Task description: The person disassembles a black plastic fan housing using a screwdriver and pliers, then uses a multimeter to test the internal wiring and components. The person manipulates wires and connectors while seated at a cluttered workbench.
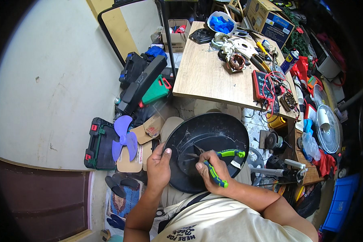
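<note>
A large black round dish-shaped base (213, 126) rests tilted across my lap, its hollow side facing up. My left hand (159, 166) grips its left rim, the thumb over the edge and the fingers partly hidden beneath. In my right hand (214, 169) is a pair of pliers (232, 153) with green and dark blue handles, spread apart. The jaws point left into the middle of the base; whether they bite on anything there I cannot tell. Dusty streaks mark the inside of the base, and a small white label (235, 164) is stuck near its right side.
Ahead stands a wooden table (213, 76) bearing a red multimeter (263, 85), a copper motor coil (236, 62), tools and a spray can (289, 61). On the left lie a purple fan blade (125, 139) and a dark toolbox (99, 143). An angle grinder (272, 140) sits right.
</note>
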{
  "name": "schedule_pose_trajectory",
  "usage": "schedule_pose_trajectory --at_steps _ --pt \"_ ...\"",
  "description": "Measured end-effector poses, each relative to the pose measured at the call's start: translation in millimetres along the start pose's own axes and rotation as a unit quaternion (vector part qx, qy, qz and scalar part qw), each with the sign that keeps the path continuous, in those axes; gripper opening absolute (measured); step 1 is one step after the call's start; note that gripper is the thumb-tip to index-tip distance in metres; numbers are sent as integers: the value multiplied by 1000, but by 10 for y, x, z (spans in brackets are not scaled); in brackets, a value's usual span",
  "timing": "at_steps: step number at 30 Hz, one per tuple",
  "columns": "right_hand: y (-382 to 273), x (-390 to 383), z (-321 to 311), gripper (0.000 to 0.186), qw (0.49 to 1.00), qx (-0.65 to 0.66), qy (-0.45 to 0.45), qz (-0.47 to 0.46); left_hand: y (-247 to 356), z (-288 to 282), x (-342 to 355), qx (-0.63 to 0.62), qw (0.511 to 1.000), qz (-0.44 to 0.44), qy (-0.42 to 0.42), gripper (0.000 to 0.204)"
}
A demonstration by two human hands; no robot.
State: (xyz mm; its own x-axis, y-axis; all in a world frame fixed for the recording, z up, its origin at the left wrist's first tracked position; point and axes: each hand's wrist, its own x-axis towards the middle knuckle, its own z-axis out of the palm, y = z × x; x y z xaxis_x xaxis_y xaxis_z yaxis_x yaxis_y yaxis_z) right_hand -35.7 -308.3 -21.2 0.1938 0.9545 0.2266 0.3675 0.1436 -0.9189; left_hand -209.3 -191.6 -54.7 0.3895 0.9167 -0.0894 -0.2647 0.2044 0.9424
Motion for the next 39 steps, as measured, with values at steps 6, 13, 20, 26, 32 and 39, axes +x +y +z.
schedule_pose_trajectory --at_steps 6,13,20,26,32,39 --pt "2 -32 163 25 999 -30 23 24 -16 101 -63 37 999 -4 4 34" --pt "104 217 -17 29 987 133 27 91 -57 80 -93 23 1000 5 -3 34" --pt "422 554 -470 51 784 498 -113 353 202 -91 33 143 987 -65 -35 34" --pt "398 550 -352 47 782 506 -155 330 606 22 844 268 909 -183 -260 32" --pt "395 324 -316 40 817 501 -196 208 635 84 481 416 886 -28 -201 25" --pt "414 227 -292 39 836 479 -196 182 692 105 337 423 891 0 -165 25"
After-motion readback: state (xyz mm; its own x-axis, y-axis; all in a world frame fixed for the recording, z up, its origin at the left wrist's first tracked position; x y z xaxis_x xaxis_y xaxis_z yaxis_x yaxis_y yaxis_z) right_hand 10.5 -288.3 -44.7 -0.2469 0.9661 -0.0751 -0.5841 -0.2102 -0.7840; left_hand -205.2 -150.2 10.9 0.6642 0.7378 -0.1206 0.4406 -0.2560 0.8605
